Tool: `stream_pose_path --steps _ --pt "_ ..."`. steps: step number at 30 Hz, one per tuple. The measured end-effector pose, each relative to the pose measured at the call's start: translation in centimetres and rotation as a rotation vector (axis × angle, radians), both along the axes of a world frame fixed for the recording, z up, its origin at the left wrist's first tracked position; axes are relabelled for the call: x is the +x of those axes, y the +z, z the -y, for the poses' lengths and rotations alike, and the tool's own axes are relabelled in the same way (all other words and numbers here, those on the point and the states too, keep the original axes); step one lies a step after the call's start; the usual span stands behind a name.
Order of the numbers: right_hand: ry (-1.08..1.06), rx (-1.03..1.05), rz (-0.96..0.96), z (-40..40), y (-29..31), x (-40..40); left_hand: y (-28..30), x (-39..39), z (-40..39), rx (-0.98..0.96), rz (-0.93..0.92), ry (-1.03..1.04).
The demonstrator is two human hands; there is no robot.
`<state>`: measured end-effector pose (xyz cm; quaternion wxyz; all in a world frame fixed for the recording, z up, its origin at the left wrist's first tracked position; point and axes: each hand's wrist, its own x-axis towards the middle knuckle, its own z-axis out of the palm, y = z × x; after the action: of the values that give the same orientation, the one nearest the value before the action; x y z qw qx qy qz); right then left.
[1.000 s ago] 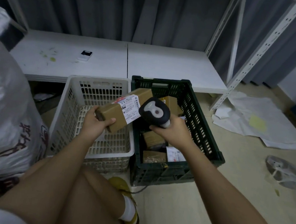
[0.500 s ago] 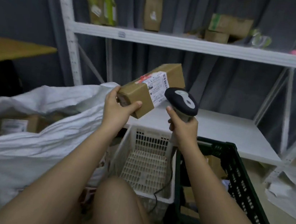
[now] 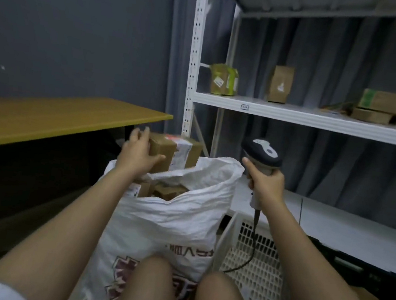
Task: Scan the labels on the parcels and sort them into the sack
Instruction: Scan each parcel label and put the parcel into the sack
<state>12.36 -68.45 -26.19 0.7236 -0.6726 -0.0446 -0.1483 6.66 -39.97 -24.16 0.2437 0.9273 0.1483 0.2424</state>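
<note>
- Left hand (image 3: 138, 153) gripping one brown parcel (image 3: 174, 153) at its near-left end, thumb along the front face, fingers over the top edge.
- Parcel held in the air just above the open mouth of the white sack (image 3: 169, 224), at about 11 o'clock from the sack's middle, not touching the rim as far as visible.
- Long axis of the parcel nearly level, running from 9 o'clock to 3 o'clock; white label (image 3: 182, 154) wrapped over the top and the front face, turned toward the camera.
- Right hand (image 3: 266, 186) closed around the handle of one scanner (image 3: 262, 153), head of the scanner up and pointing toward 10 o'clock, well to the right of the parcel.
- Cable (image 3: 252, 247) hanging down from the scanner handle into the white basket (image 3: 259, 266).
- Inside the sack at least two more brown parcels (image 3: 167, 191) visible; exact number cannot be told.
- One green crate (image 3: 362, 269) at 4 o'clock, beside the basket.
- On the shelf (image 3: 309, 118) at 1 o'clock, four boxes (image 3: 280, 84) counted, standing apart or stacked.
- One wooden desk (image 3: 52, 118) at 9 o'clock.
</note>
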Motion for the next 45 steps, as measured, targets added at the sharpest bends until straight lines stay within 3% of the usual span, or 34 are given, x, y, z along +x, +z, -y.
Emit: stream_pose_path --steps 2,3,12,19,30,37,45 --pt "0.025 -0.056 -0.021 -0.2 -1.0 0.1 -2.3 0.4 -1.3 0.026 -0.347 -0.058" --pt "0.031 -0.079 -0.033 -0.1 -1.6 0.2 -3.3 0.5 -1.5 0.02 -0.417 -0.073" --pt "-0.033 -0.082 -0.143 5.8 -5.2 0.9 -4.0 2.2 7.8 -0.106 0.025 -0.381" --pt "-0.173 -0.038 -0.269 16.0 -8.8 -0.2 -6.0 6.1 21.5 -0.098 0.074 -0.622" --pt "-0.522 -0.036 -0.469 35.3 -18.9 -3.9 -19.1 10.6 42.0 -0.264 -0.41 -0.935" --pt "-0.557 0.025 -0.627 39.0 -26.5 -3.5 -29.6 12.0 47.0 -0.225 -0.666 -0.956" --pt "-0.545 0.12 -0.731 39.9 -31.7 0.3 -39.3 14.8 50.7 -0.314 -0.881 -0.949"
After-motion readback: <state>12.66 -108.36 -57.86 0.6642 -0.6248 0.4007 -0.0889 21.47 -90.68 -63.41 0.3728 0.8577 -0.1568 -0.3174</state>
